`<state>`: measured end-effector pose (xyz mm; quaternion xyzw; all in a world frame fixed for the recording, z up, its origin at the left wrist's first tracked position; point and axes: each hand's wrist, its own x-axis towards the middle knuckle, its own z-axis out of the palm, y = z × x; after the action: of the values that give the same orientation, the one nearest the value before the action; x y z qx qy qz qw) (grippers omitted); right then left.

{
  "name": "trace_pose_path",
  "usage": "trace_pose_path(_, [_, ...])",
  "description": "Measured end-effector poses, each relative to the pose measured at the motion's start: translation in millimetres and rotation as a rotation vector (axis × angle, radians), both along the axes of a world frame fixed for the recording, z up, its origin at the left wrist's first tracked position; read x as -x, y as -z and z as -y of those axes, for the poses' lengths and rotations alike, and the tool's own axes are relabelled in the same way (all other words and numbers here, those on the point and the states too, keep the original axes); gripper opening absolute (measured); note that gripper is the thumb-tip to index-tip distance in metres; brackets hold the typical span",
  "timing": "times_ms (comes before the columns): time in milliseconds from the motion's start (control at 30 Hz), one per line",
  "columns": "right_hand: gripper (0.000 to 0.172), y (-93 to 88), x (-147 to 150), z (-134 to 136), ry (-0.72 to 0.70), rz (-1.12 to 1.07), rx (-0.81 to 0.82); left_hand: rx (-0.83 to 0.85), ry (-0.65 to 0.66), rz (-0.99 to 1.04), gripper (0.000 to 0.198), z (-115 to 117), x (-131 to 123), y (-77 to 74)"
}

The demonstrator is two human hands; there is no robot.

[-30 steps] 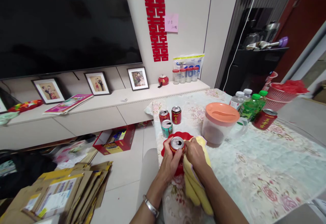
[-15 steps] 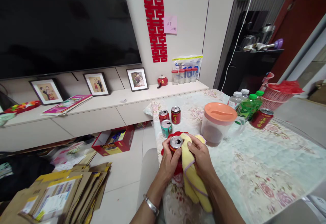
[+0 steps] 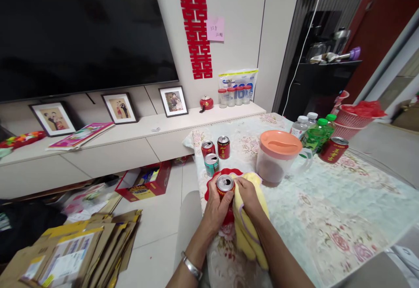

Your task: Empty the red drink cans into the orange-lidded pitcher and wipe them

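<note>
My left hand (image 3: 218,203) is wrapped round an opened red drink can (image 3: 225,184), upright above a red scalloped mat or dish (image 3: 236,171). In my right hand (image 3: 248,195) is a yellow cloth (image 3: 244,231) with a pale purple edge, pressed against the can's right side; the fingertips are partly hidden in its folds. The cloth hangs down over the table's near edge. Beyond my left hand stand a green can (image 3: 211,166) and two red cans, one at the left (image 3: 208,149) and a gold-lettered can (image 3: 224,148), all opened.
A clear pitcher (image 3: 273,170) with an orange lid stands right of my hands. Farther right are several bottles (image 3: 319,133), a large red can (image 3: 334,149) and pink baskets (image 3: 355,118). Flowered cloth covers the table (image 3: 314,200). Flattened cardboard (image 3: 81,253) lies on the floor at left.
My right hand has shifted slightly and turned, its fingers curling down with the cloth at the can's side. More of the cloth shows behind that hand. My left hand keeps its grip.
</note>
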<state>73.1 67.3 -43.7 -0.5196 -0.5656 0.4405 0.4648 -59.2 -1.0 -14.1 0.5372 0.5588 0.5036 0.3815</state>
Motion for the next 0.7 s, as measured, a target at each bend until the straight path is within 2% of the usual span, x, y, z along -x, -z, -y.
trace_pose_path(167, [0.023, -0.3, -3, -2, -0.059, 0.419, 0.069, 0.003, -0.011, -0.005, 0.064, 1, 2, -6.9])
trace_pose_path(333, [0.013, -5.6, 0, 12, -0.059, 0.607, 0.066, 0.014, -0.08, -0.016, 0.06, -2, 1, -12.9])
trace_pose_path(433, [0.012, -7.0, 0, 15, -0.037, 0.621, 0.053, 0.019, -0.092, -0.003, 0.059, -3, 1, -13.9])
trace_pose_path(500, [0.018, -8.3, -1, 14, -0.021, 0.591, 0.026, 0.009, -0.062, -0.005, 0.063, -4, 1, -12.8])
trace_pose_path(600, [0.027, -12.0, -4, 18, -0.004, 0.484, -0.055, -0.026, -0.038, -0.021, 0.07, -4, 1, -9.2])
trace_pose_path(700, [0.036, -17.1, -7, 30, 0.003, 0.338, -0.155, -0.045, -0.059, -0.023, 0.069, -4, -1, -5.2])
